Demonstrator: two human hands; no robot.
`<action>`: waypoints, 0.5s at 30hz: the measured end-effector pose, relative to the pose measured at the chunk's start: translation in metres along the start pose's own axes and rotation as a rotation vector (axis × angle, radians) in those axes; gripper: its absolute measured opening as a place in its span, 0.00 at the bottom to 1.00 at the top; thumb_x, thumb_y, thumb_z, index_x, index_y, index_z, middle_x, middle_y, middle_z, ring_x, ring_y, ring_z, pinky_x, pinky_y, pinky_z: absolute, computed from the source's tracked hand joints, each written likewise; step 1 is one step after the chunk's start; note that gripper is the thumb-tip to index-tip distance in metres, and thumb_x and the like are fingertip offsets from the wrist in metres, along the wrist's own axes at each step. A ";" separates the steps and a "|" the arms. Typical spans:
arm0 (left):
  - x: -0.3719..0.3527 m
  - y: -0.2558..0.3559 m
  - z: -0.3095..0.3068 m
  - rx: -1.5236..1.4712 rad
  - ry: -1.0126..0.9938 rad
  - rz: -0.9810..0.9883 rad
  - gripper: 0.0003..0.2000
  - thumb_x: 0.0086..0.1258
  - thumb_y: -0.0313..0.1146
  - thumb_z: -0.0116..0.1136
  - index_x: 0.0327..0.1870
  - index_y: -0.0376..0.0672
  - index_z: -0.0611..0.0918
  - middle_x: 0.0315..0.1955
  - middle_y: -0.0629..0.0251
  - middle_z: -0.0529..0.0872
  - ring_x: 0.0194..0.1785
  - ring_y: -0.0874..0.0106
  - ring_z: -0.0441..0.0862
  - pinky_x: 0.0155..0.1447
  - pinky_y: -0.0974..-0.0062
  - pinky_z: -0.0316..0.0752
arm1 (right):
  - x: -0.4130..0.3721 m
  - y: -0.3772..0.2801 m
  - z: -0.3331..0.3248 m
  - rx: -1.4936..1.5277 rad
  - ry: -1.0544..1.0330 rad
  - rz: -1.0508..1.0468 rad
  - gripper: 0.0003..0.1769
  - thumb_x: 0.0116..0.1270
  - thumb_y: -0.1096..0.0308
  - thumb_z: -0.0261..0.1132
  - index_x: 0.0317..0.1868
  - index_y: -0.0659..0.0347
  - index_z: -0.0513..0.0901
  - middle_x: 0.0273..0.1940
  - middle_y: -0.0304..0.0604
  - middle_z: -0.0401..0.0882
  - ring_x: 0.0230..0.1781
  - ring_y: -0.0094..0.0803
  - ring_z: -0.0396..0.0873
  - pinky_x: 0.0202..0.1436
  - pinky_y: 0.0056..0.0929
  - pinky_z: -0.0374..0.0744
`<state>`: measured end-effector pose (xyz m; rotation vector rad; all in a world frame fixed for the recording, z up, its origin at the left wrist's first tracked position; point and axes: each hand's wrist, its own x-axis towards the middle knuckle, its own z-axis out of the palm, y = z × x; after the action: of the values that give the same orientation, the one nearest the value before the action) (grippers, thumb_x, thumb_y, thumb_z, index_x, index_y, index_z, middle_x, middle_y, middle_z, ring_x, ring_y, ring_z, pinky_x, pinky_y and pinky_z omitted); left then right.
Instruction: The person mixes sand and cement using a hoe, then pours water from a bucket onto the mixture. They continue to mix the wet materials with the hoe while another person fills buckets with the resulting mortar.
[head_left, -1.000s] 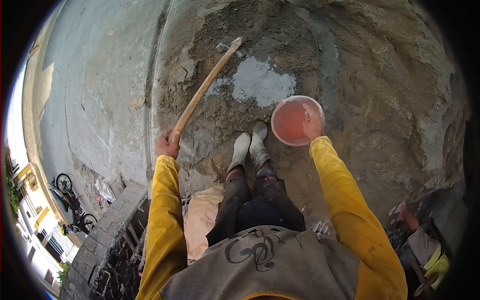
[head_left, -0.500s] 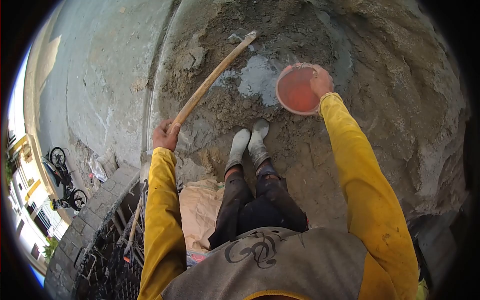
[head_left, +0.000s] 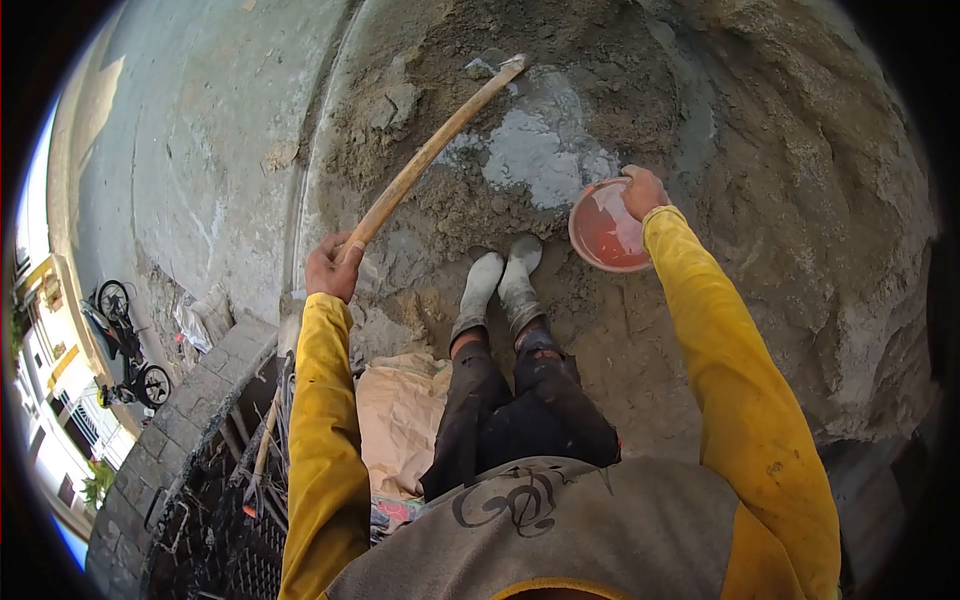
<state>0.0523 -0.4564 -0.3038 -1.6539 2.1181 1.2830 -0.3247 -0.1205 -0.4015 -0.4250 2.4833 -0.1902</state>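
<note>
My left hand (head_left: 334,267) is closed round the end of a hoe's wooden handle (head_left: 430,150). The handle slants away from me, its far end over the pile; the blade is mostly hidden there. In my right hand (head_left: 643,193) is a red bucket (head_left: 608,262), gripped at its rim and tilted so that I see inside. Its inner wall looks wet, and some liquid may lie at the bottom. Just beyond the bucket, a pale grey wet patch (head_left: 545,160) spreads over the grey-brown sand and mortar mix (head_left: 455,205).
My pale boots (head_left: 520,272) stand at the near edge of the mix. A large sand heap (head_left: 800,230) rises on the right. A brown paper sack (head_left: 405,405) lies by my left leg. Farther left are a low block wall (head_left: 165,440) and a motorcycle (head_left: 125,345).
My right hand has drawn the bucket down toward me, away from the mix. Water is no longer spilling from it, and the wet patch shows wider. The hoe has barely moved.
</note>
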 end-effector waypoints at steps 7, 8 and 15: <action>0.001 -0.002 0.000 -0.035 -0.002 -0.018 0.17 0.64 0.38 0.65 0.49 0.37 0.83 0.33 0.57 0.87 0.37 0.70 0.84 0.45 0.74 0.76 | 0.029 -0.051 -0.025 -0.090 -0.112 0.028 0.19 0.64 0.67 0.60 0.56 0.51 0.81 0.54 0.54 0.80 0.57 0.51 0.77 0.60 0.43 0.75; 0.001 -0.002 0.000 -0.033 -0.004 -0.016 0.17 0.64 0.38 0.65 0.49 0.37 0.83 0.33 0.57 0.87 0.37 0.70 0.84 0.45 0.74 0.76 | 0.034 -0.056 -0.031 -0.060 -0.116 0.040 0.21 0.62 0.65 0.63 0.58 0.51 0.80 0.56 0.54 0.79 0.59 0.50 0.76 0.62 0.42 0.74; -0.001 0.004 -0.001 -0.039 -0.003 -0.010 0.15 0.64 0.38 0.65 0.47 0.38 0.83 0.32 0.60 0.87 0.34 0.72 0.82 0.43 0.74 0.76 | 0.039 -0.070 -0.050 0.086 -0.032 0.072 0.20 0.61 0.62 0.65 0.55 0.52 0.81 0.55 0.54 0.79 0.59 0.50 0.76 0.62 0.41 0.74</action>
<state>0.0500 -0.4570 -0.3007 -1.6745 2.0926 1.3319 -0.3659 -0.1978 -0.3661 -0.2993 2.4443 -0.2582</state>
